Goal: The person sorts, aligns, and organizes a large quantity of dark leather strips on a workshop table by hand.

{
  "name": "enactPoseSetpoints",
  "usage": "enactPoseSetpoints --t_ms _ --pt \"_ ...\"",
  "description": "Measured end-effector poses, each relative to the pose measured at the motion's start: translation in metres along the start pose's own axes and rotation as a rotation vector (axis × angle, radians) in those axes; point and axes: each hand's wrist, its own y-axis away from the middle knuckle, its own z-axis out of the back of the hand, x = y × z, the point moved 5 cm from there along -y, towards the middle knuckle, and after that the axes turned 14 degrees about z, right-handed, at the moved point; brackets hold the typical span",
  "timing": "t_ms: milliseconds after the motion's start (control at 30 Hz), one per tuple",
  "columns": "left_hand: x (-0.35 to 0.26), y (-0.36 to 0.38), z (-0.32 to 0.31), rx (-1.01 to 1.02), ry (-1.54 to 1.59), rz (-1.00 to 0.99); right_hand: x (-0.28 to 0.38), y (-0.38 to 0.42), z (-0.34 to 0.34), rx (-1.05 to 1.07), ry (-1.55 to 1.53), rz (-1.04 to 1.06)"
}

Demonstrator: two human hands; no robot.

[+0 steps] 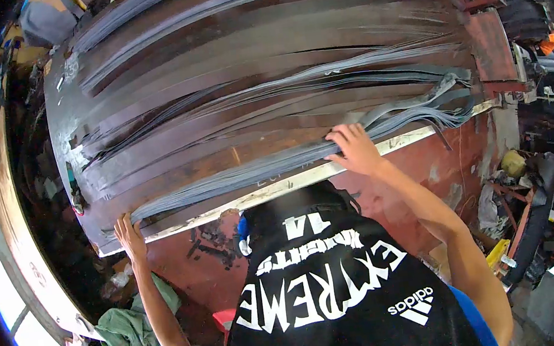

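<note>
A long bundle of thin grey strips [237,181], rubber-like in look, lies along the near edge of a dark tabletop [106,223]. At the bundle's left end, my left hand [131,239] has its fingers closed about the strip ends by the table corner. Further right, my right hand [356,151] curls its fingers over the same bundle, thumb on the near side. Beyond the right hand the strips fan out and loop near the table's right end. One short strip end [441,138] hangs over the near edge.
More strip bundles [257,1] lie lengthwise across the table's far half, with loose dark strips [167,110] between. A pale edge board [279,188] runs along the front above a red panel [185,265]. Green cloth [127,330] lies below left; clutter [521,213] fills the right side.
</note>
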Motion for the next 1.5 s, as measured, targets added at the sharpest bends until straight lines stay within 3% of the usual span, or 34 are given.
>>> enactPoseSetpoints --t_ms 167,267,333,400,467,600,667,700,800,867,933,1133,1267,1333,1500 --pt "0.000 0.002 -0.001 -0.033 0.011 0.010 -0.039 0.027 0.034 -0.093 -0.027 -0.059" --pt "0.003 0.004 -0.005 -0.112 0.027 -0.042 -0.072 0.033 0.036 -0.244 -0.130 -0.216" --pt "0.004 0.004 -0.006 -0.084 0.029 -0.025 -0.075 0.018 0.046 -0.059 -0.201 -0.373" --pt "0.006 0.004 -0.007 -0.058 0.031 -0.004 -0.082 0.012 0.047 0.007 -0.185 -0.390" --pt "0.007 0.005 -0.008 -0.092 0.036 -0.038 -0.087 0.008 0.041 0.161 -0.064 -0.206" --pt "0.006 0.005 -0.008 -0.077 0.046 -0.011 -0.090 -0.008 0.061 0.016 0.031 -0.120" --pt "0.001 0.006 -0.004 -0.081 0.052 -0.002 -0.097 -0.016 0.079 -0.112 -0.106 -0.250" --pt "0.001 0.006 -0.004 -0.077 0.057 0.011 -0.101 -0.020 0.085 -0.152 -0.082 -0.211" --pt "0.000 0.005 -0.001 -0.089 0.060 0.004 -0.112 -0.031 0.107 0.050 -0.341 -0.349" --pt "0.001 0.004 -0.003 -0.024 0.092 0.039 -0.117 -0.035 0.131 0.156 -0.333 -0.396" --pt "-0.001 0.005 -0.001 -0.067 0.105 0.011 -0.131 -0.031 0.152 0.241 -0.218 -0.309" --pt "0.006 0.004 -0.006 -0.022 0.058 0.023 -0.218 0.015 0.248 0.065 0.225 -0.165" --pt "0.016 0.006 -0.013 -0.055 0.008 0.016 -0.266 0.041 0.303 0.020 0.402 -0.352" --pt "0.017 0.005 -0.014 -0.032 0.010 0.019 -0.293 0.055 0.325 0.049 0.632 -0.275" --pt "0.013 0.004 -0.012 0.012 -0.016 0.075 -0.333 0.050 0.324 0.309 0.775 -0.449"
